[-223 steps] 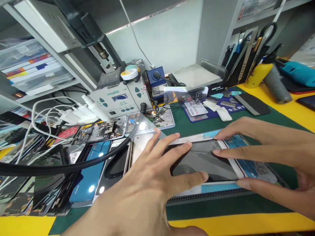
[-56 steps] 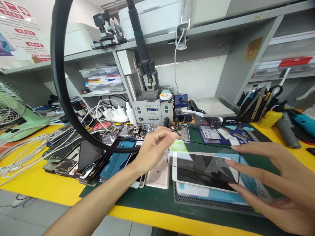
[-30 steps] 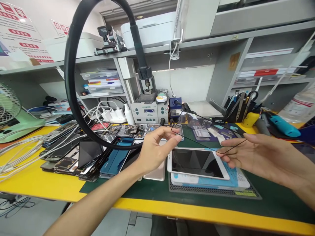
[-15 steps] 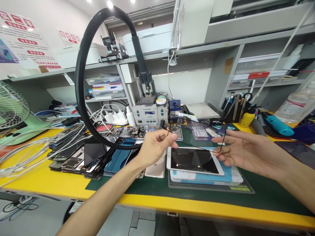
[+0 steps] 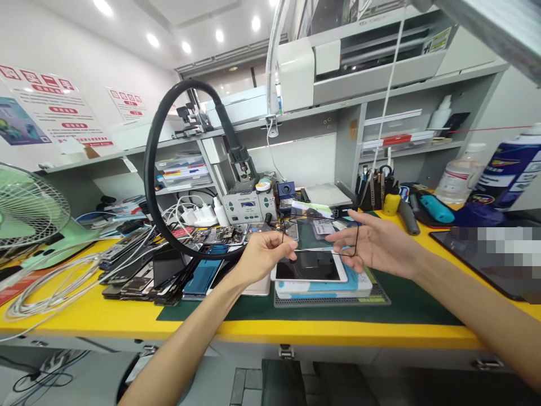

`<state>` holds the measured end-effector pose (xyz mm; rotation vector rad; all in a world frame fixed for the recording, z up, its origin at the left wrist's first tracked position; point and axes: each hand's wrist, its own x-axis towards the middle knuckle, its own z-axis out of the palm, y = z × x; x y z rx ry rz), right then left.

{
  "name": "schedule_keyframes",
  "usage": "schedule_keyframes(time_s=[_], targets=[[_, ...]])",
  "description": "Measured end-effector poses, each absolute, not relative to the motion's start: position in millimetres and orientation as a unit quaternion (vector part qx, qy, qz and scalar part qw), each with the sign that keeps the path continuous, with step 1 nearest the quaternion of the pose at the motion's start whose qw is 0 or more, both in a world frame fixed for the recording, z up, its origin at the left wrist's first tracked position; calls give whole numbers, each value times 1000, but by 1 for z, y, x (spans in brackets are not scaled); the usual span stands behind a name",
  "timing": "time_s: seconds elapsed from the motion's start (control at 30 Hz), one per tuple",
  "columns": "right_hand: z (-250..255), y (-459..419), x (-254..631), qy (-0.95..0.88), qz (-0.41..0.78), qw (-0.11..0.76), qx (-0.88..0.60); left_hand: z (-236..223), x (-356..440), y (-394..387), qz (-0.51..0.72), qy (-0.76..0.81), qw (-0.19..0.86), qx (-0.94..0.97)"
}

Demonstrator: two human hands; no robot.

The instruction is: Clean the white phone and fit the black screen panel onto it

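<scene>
A clear screen protector [image 5: 313,211] with a thin black edge is held up between my hands, tilted, with light glaring off its upper part. My left hand [image 5: 266,256] pinches its left end between thumb and fingers. At the other end, the spread fingers of my right hand [image 5: 376,242] hold it by the edges. Just below and behind it, a white phone [image 5: 310,266] with a dark screen lies face up on a white-and-blue box [image 5: 323,288]. That box rests on a grey mesh pad [image 5: 329,303]. A gold phone is partly hidden under my left hand.
A thick black hose [image 5: 152,186] loops down beside my left forearm. Stacks of phone parts [image 5: 143,276] and white cables [image 5: 38,282] fill the left. A rework station [image 5: 249,207] stands behind; a dark tablet-like panel [image 5: 482,262] lies at right, near bottles [image 5: 459,175].
The protector, earlier lying low over the phone, is now lifted clear and tilted up in both hands. The view has risen and swung right, bringing in the ceiling, bottles and dark panel.
</scene>
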<state>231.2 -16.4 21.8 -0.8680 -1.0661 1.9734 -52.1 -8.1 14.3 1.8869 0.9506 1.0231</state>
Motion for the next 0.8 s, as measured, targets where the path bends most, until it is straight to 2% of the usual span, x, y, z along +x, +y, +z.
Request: schedule_keyframes(time_s=[0.23,0.8], targets=[[27,-13,232,-431,748,363,-350,17,-39,-10,346,401,343,776],[31,17,210,-451,756,278,-385,21,-70,4,244,369,403,801]])
